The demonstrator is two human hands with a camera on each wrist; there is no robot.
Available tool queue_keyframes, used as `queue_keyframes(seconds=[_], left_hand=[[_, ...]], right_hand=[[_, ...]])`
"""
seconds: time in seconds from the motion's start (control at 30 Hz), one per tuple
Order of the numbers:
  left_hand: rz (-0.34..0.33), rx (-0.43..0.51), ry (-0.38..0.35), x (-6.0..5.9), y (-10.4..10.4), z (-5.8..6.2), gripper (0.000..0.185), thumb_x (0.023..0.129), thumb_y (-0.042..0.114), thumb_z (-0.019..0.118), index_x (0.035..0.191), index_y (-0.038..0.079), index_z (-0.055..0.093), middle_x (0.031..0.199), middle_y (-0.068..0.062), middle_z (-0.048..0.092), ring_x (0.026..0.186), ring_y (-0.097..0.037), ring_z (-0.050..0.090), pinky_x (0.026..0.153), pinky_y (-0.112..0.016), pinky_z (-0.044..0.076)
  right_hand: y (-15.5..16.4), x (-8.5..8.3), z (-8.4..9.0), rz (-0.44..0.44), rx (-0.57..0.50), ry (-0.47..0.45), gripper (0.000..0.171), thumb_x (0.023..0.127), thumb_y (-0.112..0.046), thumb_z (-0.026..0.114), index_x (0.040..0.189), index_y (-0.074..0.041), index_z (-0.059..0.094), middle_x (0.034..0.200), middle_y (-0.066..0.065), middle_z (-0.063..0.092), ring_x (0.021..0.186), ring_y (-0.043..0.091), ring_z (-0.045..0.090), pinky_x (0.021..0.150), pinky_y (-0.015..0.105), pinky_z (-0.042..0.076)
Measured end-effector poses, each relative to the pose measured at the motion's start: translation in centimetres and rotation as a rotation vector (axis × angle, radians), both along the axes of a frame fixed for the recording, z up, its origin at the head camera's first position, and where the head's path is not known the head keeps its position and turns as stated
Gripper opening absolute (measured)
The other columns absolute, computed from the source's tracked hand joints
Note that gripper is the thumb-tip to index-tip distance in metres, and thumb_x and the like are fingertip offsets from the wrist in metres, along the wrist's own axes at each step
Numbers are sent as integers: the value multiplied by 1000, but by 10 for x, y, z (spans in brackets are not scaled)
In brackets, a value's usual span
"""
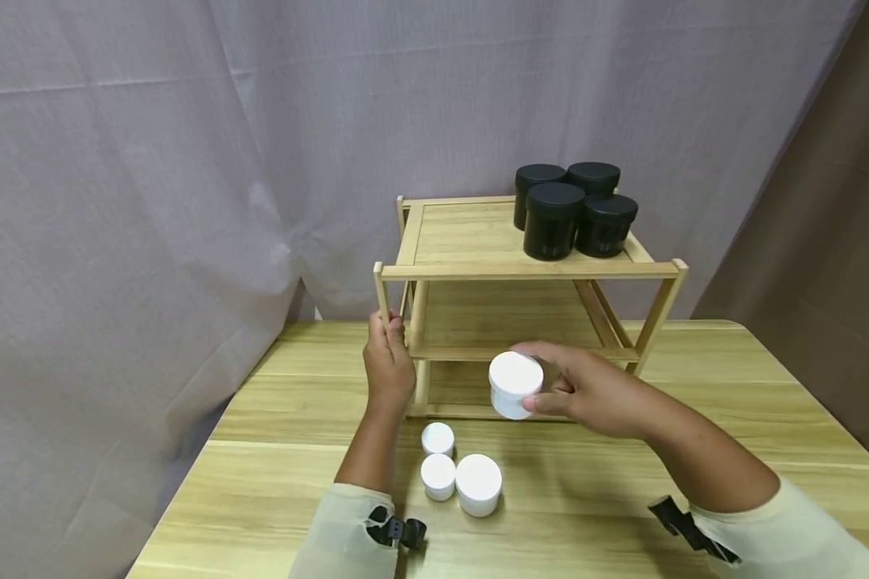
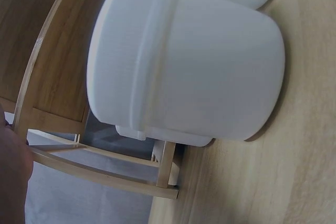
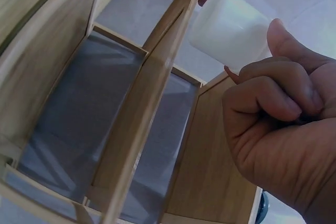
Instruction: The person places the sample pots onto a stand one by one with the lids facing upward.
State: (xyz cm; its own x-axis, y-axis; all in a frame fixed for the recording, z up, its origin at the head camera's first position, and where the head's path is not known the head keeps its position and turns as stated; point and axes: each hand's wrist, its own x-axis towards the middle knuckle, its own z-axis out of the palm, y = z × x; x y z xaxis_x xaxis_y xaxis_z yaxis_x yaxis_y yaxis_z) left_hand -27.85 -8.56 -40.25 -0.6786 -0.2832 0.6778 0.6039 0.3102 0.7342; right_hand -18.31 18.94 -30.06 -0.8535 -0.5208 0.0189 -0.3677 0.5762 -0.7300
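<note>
A white lidded jar [image 1: 514, 388] is held in the air in front of the wooden shelf rack [image 1: 529, 273], just right of its middle, lid up. The right hand [image 1: 599, 394] has it in a pinch, the grip spread only as wide as the jar, thumb on the near side and at least one finger on the far side. Such a hold likely calls for even, light pressure and a level lid, with the jar's base well clear of the rack's front rails. The left hand [image 1: 389, 366] curls around the rack's near left post, its grip closed on the wood; firm, steady pressure there should help stop the frame sliding or tipping. On the desk [image 1: 297, 426], nearer and to the left, two small white jars [image 1: 438, 474] stand beside a larger white jar [image 1: 479, 486]. Four black jars [image 1: 553, 225] crowd the right side of the top tier, so any bump to the rack is best avoided. Grey cloth [image 1: 188, 185] hangs at the far side.
</note>
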Motion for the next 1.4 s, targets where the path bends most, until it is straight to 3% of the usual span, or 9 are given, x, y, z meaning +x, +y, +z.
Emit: queue_keyframes(seconds=[0.3,0.43,0.53,0.67,0.93,1.03,1.1,1.2,1.4], left_hand=[[11,0,-2,1,0,0,23,117,16,45,114,-4,56,79,-19,56,67,-12,44,59,-26,40],[-5,7,-11,0,0,0,23,118,16,45,114,-4,56,80,-20,55,67,-13,45,59,-25,40],[-11,11,-15,1,0,1,23,117,16,44,114,-4,56,80,-19,55,67,-13,44,60,-25,40],[-6,11,-6,1,1,0,21,117,14,45,114,-3,56,80,-20,55,67,-12,44,59,-26,40],[16,3,13,1,1,-1,21,117,15,46,113,-3,56,80,-20,57,68,-12,45,60,-26,41],[14,0,10,1,1,-1,22,117,16,46,113,-3,56,80,-20,57,68,-12,45,60,-26,41],[11,-2,6,1,1,-1,23,117,16,46,114,-3,56,80,-20,57,68,-12,46,60,-26,42],[14,-5,6,0,1,-1,24,118,18,45,114,-3,56,81,-20,58,68,-12,46,60,-26,42],[19,-6,13,-1,0,-3,23,118,17,46,114,-3,56,82,-20,59,70,-12,47,61,-27,44]], right_hand=[[-1,-1,17,39,32,33,66,102,-21,78,160,-10,50,76,-4,60,59,6,43,55,26,40],[-2,0,24,27,43,21,66,103,-20,77,161,-9,47,93,1,70,62,8,48,58,27,44],[-2,1,30,24,42,6,66,103,-18,76,162,-8,46,95,2,72,60,8,46,56,27,42],[0,2,41,21,48,7,65,103,-17,77,160,-8,47,77,-1,64,55,7,42,51,27,40],[-1,3,58,40,88,52,60,104,-17,75,158,-8,49,108,3,76,63,10,53,68,28,50],[-3,4,65,44,104,51,61,105,-18,74,159,-9,48,109,2,77,66,11,56,68,28,51],[-4,4,70,46,112,52,61,105,-19,74,159,-10,47,97,1,74,61,11,50,63,28,48],[-6,4,78,56,115,65,60,106,-19,73,159,-11,47,97,1,73,59,10,46,61,28,47],[-8,4,91,73,128,89,60,107,-17,71,161,-12,45,120,4,77,76,12,63,77,30,54]])
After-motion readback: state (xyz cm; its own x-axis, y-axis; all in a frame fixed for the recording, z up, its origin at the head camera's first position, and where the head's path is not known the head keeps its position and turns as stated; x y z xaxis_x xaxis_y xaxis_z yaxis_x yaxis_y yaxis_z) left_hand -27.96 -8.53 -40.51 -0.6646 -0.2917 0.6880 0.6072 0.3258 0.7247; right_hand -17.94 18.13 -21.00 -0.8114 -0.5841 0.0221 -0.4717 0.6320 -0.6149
